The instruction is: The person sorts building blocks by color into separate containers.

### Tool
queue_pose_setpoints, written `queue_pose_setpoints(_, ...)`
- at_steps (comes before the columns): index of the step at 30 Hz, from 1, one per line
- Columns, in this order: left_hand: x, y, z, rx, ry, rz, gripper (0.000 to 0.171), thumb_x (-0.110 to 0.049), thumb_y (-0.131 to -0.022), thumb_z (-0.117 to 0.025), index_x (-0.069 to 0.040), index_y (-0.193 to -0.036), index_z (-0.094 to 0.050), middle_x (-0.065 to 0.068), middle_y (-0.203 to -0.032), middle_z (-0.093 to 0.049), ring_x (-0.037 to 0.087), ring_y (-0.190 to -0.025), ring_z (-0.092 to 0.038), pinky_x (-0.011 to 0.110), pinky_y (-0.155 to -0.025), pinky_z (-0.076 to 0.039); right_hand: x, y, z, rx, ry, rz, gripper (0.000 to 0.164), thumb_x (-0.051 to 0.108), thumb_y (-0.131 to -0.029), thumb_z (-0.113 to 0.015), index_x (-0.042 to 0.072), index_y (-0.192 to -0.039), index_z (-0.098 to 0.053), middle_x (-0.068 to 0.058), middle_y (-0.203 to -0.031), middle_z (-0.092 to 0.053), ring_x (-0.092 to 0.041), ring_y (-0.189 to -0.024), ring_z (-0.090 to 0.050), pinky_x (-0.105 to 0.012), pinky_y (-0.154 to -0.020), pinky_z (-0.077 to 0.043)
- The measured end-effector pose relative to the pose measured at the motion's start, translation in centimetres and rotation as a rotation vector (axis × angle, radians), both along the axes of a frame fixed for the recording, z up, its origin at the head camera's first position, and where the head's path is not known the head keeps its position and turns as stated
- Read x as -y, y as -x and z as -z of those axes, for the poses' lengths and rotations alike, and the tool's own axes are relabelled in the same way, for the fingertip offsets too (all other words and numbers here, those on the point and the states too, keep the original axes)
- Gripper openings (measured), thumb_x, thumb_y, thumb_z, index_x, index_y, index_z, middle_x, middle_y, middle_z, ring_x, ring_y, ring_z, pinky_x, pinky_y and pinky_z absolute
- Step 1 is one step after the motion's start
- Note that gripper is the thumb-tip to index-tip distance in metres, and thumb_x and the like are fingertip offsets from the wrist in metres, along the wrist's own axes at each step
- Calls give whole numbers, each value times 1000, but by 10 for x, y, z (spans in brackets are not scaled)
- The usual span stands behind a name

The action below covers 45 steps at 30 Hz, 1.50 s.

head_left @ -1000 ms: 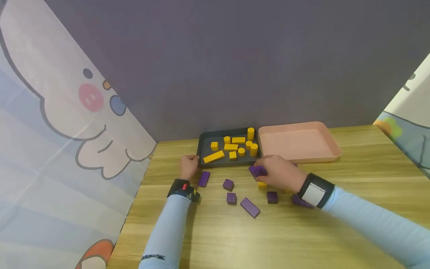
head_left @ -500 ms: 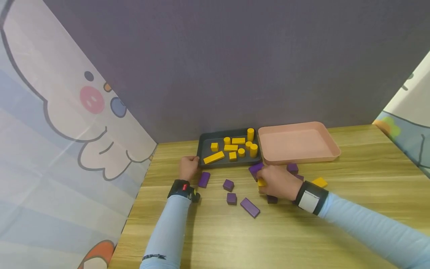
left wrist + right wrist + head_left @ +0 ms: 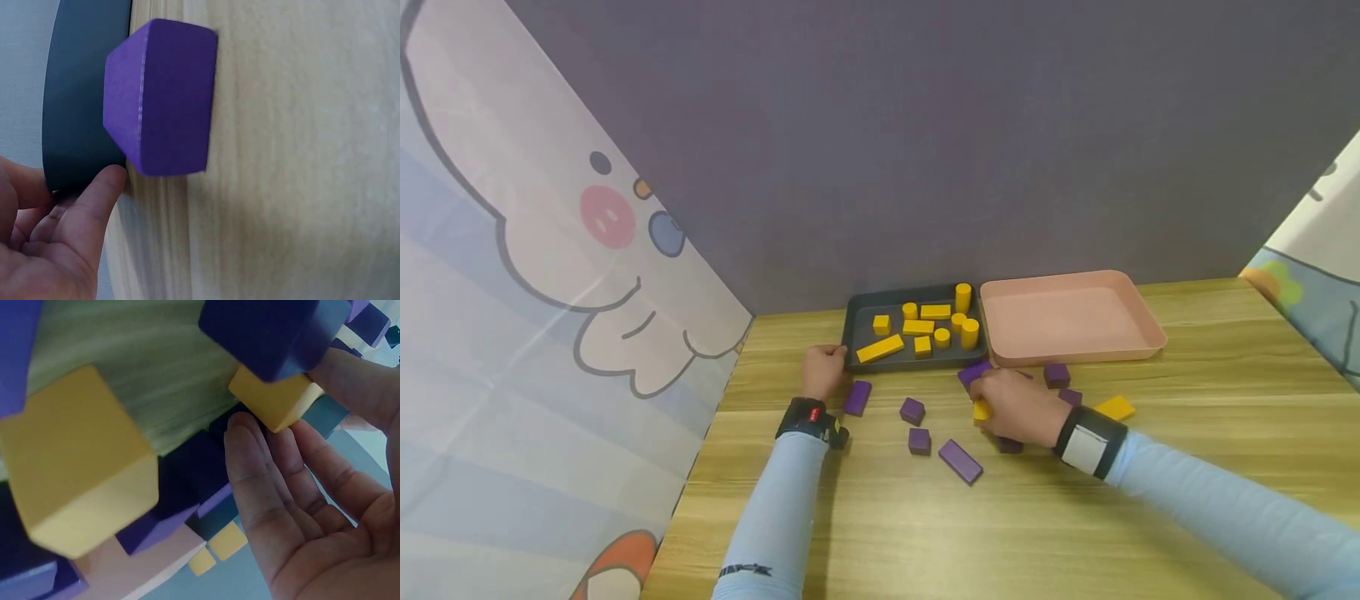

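Note:
My left hand [image 3: 824,372] grips the near left corner of a dark grey tray [image 3: 910,363], thumb and fingers at its wall in the left wrist view. Several yellow blocks and cylinders lie or stand in that tray. Just below the hand lies a purple block [image 3: 178,100]. My right hand [image 3: 1022,407] is down among loose blocks, its thumb and fingers pinching a yellow block [image 3: 275,397]. Close beyond its fingertips is a purple block [image 3: 974,372] by the tray's near right corner. Another purple block [image 3: 275,337] partly covers the yellow one in the right wrist view.
To the right of the dark tray stands a pink tray [image 3: 1075,321] with bare floor. Purple cubes [image 3: 919,441] and a long purple block [image 3: 961,462] lie in front. Past the right wrist are a yellow block [image 3: 1115,407] and more purple cubes [image 3: 1057,375]. A grey panel [image 3: 925,142] rises behind.
My right hand has let go of the purple block near the tray's corner and moved slightly toward me, onto the yellow block. The left hand has stayed at the tray corner.

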<state>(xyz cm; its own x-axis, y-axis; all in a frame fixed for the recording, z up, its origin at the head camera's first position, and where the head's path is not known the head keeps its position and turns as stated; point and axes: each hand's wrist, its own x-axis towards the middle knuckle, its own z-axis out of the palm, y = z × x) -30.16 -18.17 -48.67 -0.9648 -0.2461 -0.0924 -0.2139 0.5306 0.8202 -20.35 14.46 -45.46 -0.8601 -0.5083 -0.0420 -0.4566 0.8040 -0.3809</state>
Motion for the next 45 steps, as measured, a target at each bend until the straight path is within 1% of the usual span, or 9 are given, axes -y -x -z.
queue_pose_setpoints(4, 1, 1, -1, 0, -11, 2, 33, -22, -102, -60, 1, -120, -74, 20, -115, -74, 20, -81, -69, 26, -67, -58, 5, 2, 3, 87, 13, 4, 18, 18, -80, -86, 13, -92, -73, 7, -70, -57, -10, -63, -52, -24, -55, -43)
queue_pose_setpoints(7, 1, 1, -2, -11, -11, 7, 32, -22, -102, -61, 2, -118, -75, 20, -110, -75, 17, -74, -66, 23, -60, -52, 9, 3, 5, 114, 16, 8, 19, 18, -81, -86, 12, -94, -74, 7, -71, -58, -11, -65, -53, -25, -58, -44)
queue_pose_setpoints(16, 1, -3, 0, -21, 8, 23, 31, -21, -102, -60, 3, -116, -75, 20, -105, -76, 16, -69, -65, 20, -56, -48, 18, 3, 11, 108, -3, -4, 21, 18, -80, -87, 12, -96, -74, 7, -75, -61, -12, -69, -55, -29, -64, -50)
queue_pose_setpoints(21, 0, -1, -1, -51, 26, 22, 29, -20, -101, -62, 2, -113, -77, 19, -99, -76, 12, -65, -60, 20, -55, -47, 21, 5, 10, 87, 8, -15, 29, 17, -80, -88, 12, -106, -77, 2, -93, -74, -12, -79, -62, -34, -77, -60)
queue_pose_setpoints(24, -1, -2, -3, -58, 19, 19, 29, -20, -100, -62, 2, -113, -77, 20, -102, -77, 13, -66, -62, 21, -56, -49, 22, 6, 9, 84, 30, -23, 33, 16, -80, -88, 12, -111, -77, -1, -102, -76, -11, -85, -65, -36, -82, -61)
queue_pose_setpoints(29, -2, -3, -3, -44, -4, 24, 30, -20, -102, -61, 3, -115, -76, 21, -110, -76, 18, -71, -68, 22, -59, -51, 23, 12, 1, 50, 82, -66, 31, 13, -79, -86, 10, -109, -77, -1, -100, -76, -11, -85, -66, -35, -79, -61)
queue_pose_setpoints(34, -1, -3, -3, -21, -13, 8, 30, -20, -102, -61, 3, -115, -76, 20, -104, -76, 18, -69, -66, 21, -57, -49, 33, 28, -24, 16, 100, -89, 34, 6, -80, -85, 7, -113, -76, -4, -106, -76, -17, -93, -69, -39, -84, -62)
queue_pose_setpoints(40, 0, -2, -5, -44, 13, 44, 31, -21, -102, -61, 2, -115, -76, 19, -94, -75, 14, -64, -60, 21, -55, -47, 52, 64, -56, -69, 123, -73, 38, 3, -79, -85, 5, -116, -75, -10, -115, -76, -26, -103, -72, -41, -88, -62)
queue_pose_setpoints(45, 1, -4, -3, -43, 2, 28, 30, -20, -102, -61, 3, -114, -76, 20, -100, -77, 15, -65, -64, 21, -56, -48, 71, 95, -61, -122, 148, -55, 38, 3, -82, -83, 3, -119, -74, -14, -119, -74, -29, -107, -72, -41, -90, -62)
